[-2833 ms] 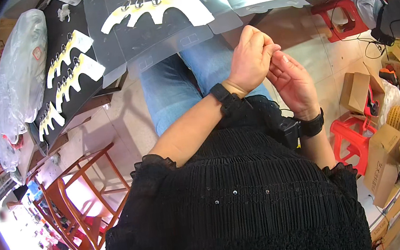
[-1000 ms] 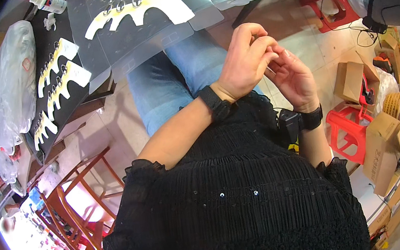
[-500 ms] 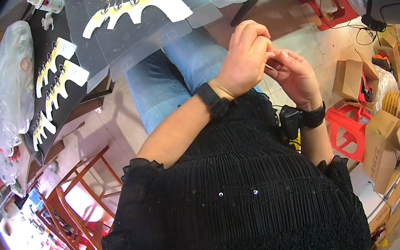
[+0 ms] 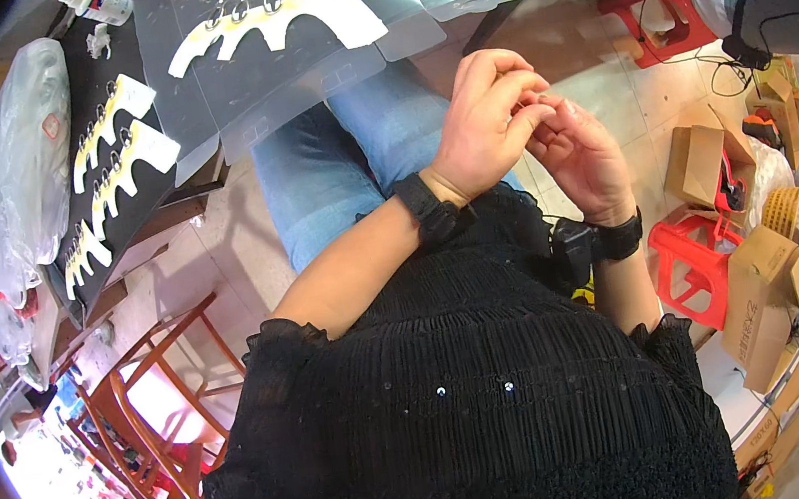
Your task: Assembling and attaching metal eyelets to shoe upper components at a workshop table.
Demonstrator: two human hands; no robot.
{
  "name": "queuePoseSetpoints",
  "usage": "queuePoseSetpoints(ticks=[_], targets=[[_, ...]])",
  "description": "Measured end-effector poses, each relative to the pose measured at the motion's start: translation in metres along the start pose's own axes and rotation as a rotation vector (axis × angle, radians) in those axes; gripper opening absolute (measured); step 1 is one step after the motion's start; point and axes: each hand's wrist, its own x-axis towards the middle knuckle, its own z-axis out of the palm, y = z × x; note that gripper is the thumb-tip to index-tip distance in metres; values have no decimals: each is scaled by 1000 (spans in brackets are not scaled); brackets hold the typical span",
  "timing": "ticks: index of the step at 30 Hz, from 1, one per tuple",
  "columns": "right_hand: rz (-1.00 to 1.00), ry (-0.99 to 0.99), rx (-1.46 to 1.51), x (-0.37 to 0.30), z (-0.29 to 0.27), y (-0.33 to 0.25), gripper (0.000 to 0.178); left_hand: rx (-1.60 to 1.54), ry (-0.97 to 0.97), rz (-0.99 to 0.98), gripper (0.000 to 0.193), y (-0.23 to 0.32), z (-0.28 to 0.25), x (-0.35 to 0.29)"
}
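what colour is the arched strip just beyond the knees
The arched strip is white, partly yellowish along its top edge; clearest in head view.

Black pleated top point(image 4: 467, 453), frilled sleeves point(image 4: 277, 356), shiny sequins point(image 4: 508, 387); blue jeans point(image 4: 312, 195); black wristbands point(image 4: 428, 207).

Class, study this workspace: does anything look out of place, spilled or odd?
A crumpled white scrap lies loose on the dark table near the bottle, unlike the neatly laid scalloped white cards. The plastic sheet looks speckled, with marks too small to identify. Nothing plainly odd shows at the left hand or right hand.
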Motion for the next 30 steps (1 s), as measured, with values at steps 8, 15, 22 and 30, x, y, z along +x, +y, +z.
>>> queuePoseSetpoints(ticks=[8, 15, 22, 30], targets=[[-158, 70, -478, -4, 7, -1, 25, 27, -29, 81, 10, -6, -5, 2], [40, -59, -36, -2, 2, -4, 27, -29, 21, 41, 8, -5, -3, 4], [20, 41, 121, 0, -9, -5, 33, 86, 51, -124, 5, -15, 1, -2], [-74, -8, -66, -2, -19, -9, 31, -86, 6, -241, 3, -6, 9, -2]])
